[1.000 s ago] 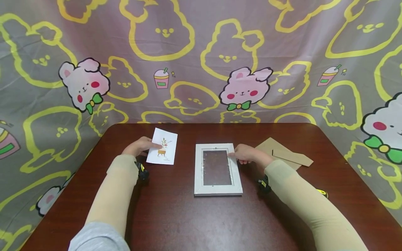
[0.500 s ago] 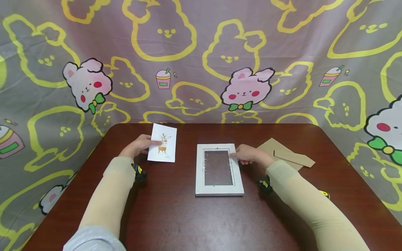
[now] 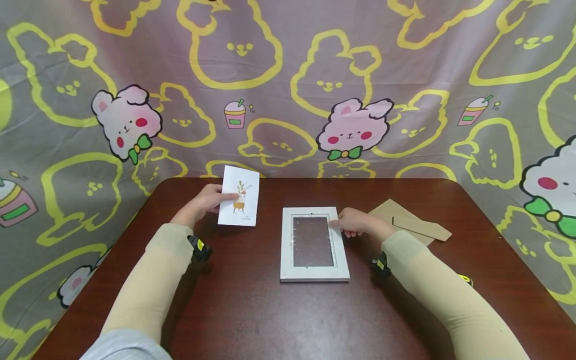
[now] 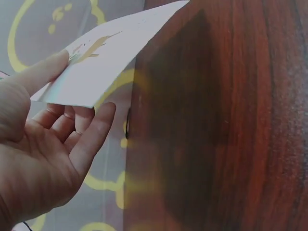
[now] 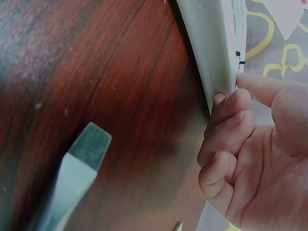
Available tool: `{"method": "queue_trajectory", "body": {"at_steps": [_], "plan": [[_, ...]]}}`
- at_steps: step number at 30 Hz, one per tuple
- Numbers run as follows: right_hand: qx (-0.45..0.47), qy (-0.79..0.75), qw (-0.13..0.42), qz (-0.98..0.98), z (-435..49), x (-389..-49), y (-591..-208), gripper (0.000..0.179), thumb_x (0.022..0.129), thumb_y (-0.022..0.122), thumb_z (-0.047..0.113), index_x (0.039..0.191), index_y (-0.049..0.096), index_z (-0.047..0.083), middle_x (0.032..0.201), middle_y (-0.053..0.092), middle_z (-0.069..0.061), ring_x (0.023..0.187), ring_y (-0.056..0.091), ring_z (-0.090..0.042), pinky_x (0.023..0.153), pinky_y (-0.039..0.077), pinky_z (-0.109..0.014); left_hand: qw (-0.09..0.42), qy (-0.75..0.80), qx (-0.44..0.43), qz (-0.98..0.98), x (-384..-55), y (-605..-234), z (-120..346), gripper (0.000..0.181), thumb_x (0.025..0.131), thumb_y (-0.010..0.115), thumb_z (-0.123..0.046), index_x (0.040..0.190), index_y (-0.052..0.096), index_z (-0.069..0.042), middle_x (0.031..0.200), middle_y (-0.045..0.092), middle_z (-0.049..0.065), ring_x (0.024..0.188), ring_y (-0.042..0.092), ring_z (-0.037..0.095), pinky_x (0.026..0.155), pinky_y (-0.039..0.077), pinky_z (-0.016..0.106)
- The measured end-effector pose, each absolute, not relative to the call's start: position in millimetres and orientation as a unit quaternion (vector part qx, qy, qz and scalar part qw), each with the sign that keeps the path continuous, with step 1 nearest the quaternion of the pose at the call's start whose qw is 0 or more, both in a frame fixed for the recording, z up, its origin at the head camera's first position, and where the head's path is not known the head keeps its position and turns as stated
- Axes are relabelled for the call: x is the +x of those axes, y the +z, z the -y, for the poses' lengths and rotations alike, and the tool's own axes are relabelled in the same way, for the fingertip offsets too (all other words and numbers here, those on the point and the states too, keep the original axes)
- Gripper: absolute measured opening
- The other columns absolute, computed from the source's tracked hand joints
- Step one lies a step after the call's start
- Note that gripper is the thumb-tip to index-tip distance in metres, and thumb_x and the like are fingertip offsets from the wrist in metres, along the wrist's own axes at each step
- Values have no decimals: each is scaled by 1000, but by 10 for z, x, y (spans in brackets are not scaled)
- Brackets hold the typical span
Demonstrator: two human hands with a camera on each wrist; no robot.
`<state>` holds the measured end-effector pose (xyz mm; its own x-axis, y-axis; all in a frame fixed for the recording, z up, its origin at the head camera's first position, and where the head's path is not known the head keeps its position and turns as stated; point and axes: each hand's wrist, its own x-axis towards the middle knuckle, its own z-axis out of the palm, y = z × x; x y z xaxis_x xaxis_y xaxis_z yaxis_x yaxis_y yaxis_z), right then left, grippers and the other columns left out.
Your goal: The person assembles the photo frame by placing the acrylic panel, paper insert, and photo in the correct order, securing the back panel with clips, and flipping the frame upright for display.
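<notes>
My left hand (image 3: 208, 198) pinches a white card (image 3: 249, 210) printed with a potted plant, thumb on its face. In the left wrist view the card (image 4: 113, 60) is raised over the table, its shadow on the wood, and the fingers are bent beneath it. A white picture frame (image 3: 313, 273) lies on the table with its clear pane showing the wood through it. At its right side, my right hand (image 3: 353, 221) grips the border. The right wrist view has the thumb on top of the frame (image 5: 211, 45) and the other fingers curled against its side.
Behind the right hand lies a brown backing board (image 3: 416, 222) with a stand flap. A yellow-and-black handle (image 3: 465, 278) shows beyond the right forearm. In the right wrist view a flat metal blade (image 5: 79, 173) lies on the table (image 5: 120, 72). A patterned curtain (image 3: 279, 60) hangs behind.
My left hand has lifted the card upward and slightly right, away from the table. The frame and my right hand keep their places, apart from a small camera shift.
</notes>
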<state>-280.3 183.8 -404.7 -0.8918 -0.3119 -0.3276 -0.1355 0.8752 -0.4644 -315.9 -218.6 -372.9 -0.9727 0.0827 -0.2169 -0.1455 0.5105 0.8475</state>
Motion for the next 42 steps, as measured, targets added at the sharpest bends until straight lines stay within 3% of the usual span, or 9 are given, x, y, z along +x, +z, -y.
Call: {"method": "queue_trajectory", "body": {"at_steps": [7, 14, 21, 30, 37, 42], "plan": [[-118, -214, 201, -949, -1844, -2818, -4067, 43, 97, 57, 37, 64, 55, 10, 50, 50, 1, 42, 45, -9, 41, 37, -24, 102, 513, 11, -852, -3090, -3615, 2083, 43, 94, 65, -21, 124, 56, 9, 102, 69, 18, 75, 68, 16, 67, 56, 35], [-116, -230, 205, -944, -1853, -2817, -4058, 49, 97, 58, 37, 56, 52, 11, 49, 48, 0, 42, 43, -11, 41, 35, -24, 86, 473, 70, -874, -2972, -3478, 1856, 41, 96, 58, -14, 128, 53, 12, 114, 62, 30, 92, 67, 32, 71, 56, 37], [-113, -232, 202, -945, -1847, -2803, -4048, 49, 98, 57, 38, 56, 51, 12, 50, 48, 0, 42, 43, -11, 42, 35, -23, 81, 447, 113, -884, -2854, -3382, 1567, 41, 94, 59, -14, 128, 55, 9, 116, 62, 28, 98, 66, 37, 75, 55, 42], [-116, -226, 198, -947, -1847, -2798, -4075, 49, 98, 57, 38, 57, 53, 11, 50, 48, 0, 43, 43, -11, 42, 36, -24, 79, 445, 165, -877, -2699, -3325, 1247, 37, 95, 59, -12, 127, 56, 5, 110, 66, 23, 91, 68, 33, 66, 57, 40], [-113, -224, 197, -948, -1849, -2798, -4083, 49, 98, 57, 38, 58, 53, 10, 50, 48, 0, 42, 43, -11, 42, 35, -24, 68, 394, 191, -896, -2631, -3278, 1018, 26, 90, 61, -12, 108, 67, 6, 97, 69, 18, 80, 69, 25, 57, 56, 39], [-120, -227, 192, -947, -1849, -2800, -4093, 48, 98, 56, 37, 58, 52, 11, 50, 48, 0, 42, 43, -11, 41, 36, -23, 68, 359, 209, -907, -2575, -3274, 863, 14, 86, 61, -10, 78, 65, 0, 62, 58, 5, 53, 56, 14, 46, 49, 31]]}}
